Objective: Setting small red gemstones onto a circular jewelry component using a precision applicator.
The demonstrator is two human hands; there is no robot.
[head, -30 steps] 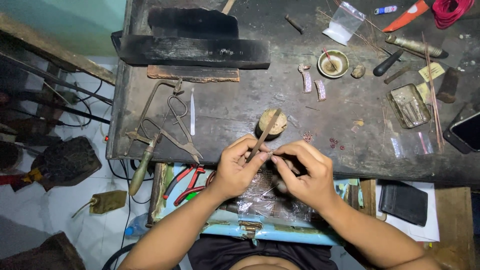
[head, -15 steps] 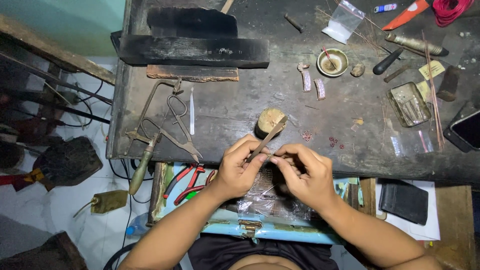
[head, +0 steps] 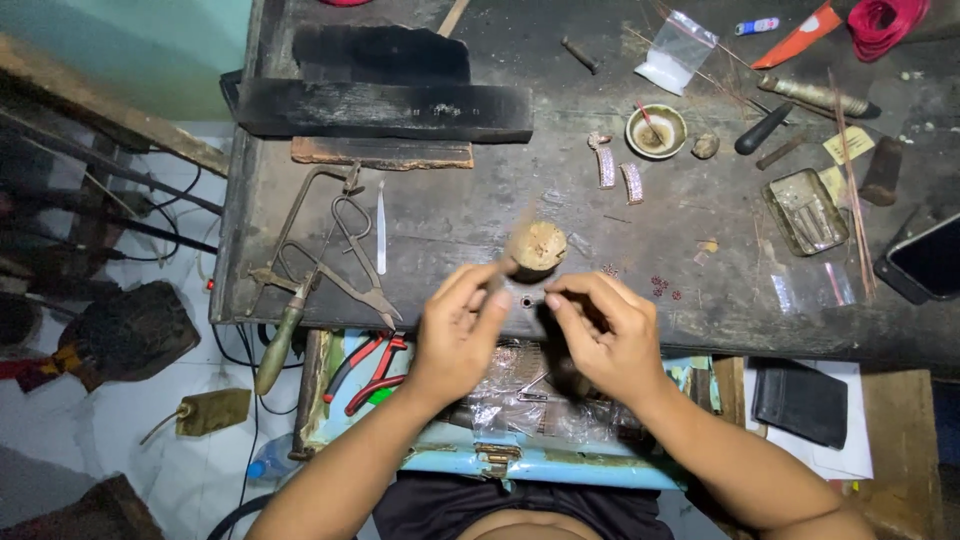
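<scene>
Both of my hands meet at the front edge of a dark workbench (head: 450, 215). My left hand (head: 458, 330) pinches a thin stick-like tool (head: 505, 268), which is blurred and points up toward a round wooden stump (head: 538, 247). My right hand (head: 602, 332) has its thumb and fingers pinched on a small piece (head: 552, 302) that is too small to make out. The two hands' fingertips are a few centimetres apart, just below the stump.
A saw frame (head: 300, 250), shears (head: 355, 260) and tweezers (head: 380, 225) lie at the left. Two black blocks (head: 390, 100) sit at the back. A small bowl (head: 656, 130), two jewellery strips (head: 618, 172), a clear tray (head: 805, 210) and a phone (head: 925, 260) are at the right. Red pliers (head: 370, 370) lie in the open drawer (head: 530, 465).
The hands have drawn slightly apart. The left hand has swung the thin tool, which is now blurred, and the right hand has shifted a little to the right.
</scene>
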